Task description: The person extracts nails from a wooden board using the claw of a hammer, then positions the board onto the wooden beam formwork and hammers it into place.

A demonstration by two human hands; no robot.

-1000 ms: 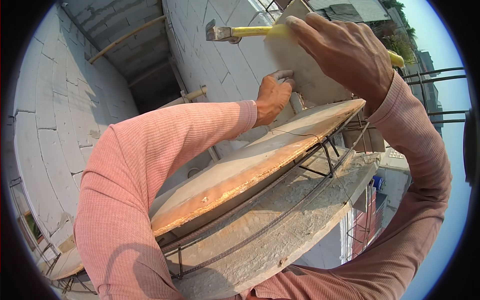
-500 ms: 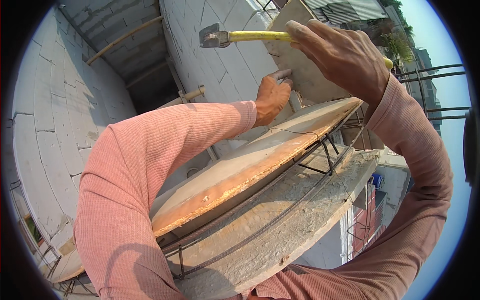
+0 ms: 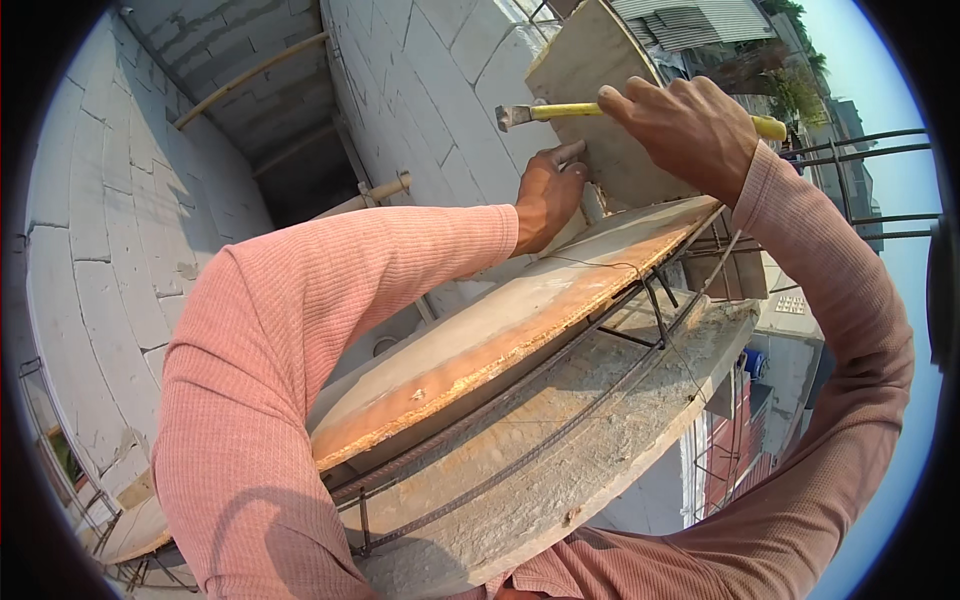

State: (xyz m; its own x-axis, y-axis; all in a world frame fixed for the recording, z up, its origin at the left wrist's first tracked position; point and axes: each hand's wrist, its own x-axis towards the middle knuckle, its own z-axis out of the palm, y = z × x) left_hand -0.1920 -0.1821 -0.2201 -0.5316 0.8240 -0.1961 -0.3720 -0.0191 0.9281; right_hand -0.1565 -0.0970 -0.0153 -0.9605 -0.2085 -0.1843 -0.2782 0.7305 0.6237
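Note:
My right hand [image 3: 688,132] grips a hammer [image 3: 572,110] by its yellow handle. The hammer's metal head points left and hangs just above my left hand. My left hand [image 3: 550,196] is closed, fingers curled, at the lower left edge of an upright plywood board [image 3: 625,160]. What its fingertips pinch, if anything, is too small to make out. Below both hands a long wooden formwork panel [image 3: 480,325] slants from lower left to upper right, its raw edge facing me. The upright board stands at the panel's far end.
Rebar [image 3: 560,440] with bent ties runs between the panel and a rough concrete ledge [image 3: 600,465]. A pale block wall [image 3: 430,110] rises beyond my left hand. Rebar rods [image 3: 870,145] stick out at the right, with a drop to lower buildings beside the ledge.
The hammer has come down and to the right, its head now nearer my left hand and over the board. My left hand stays in nearly the same place.

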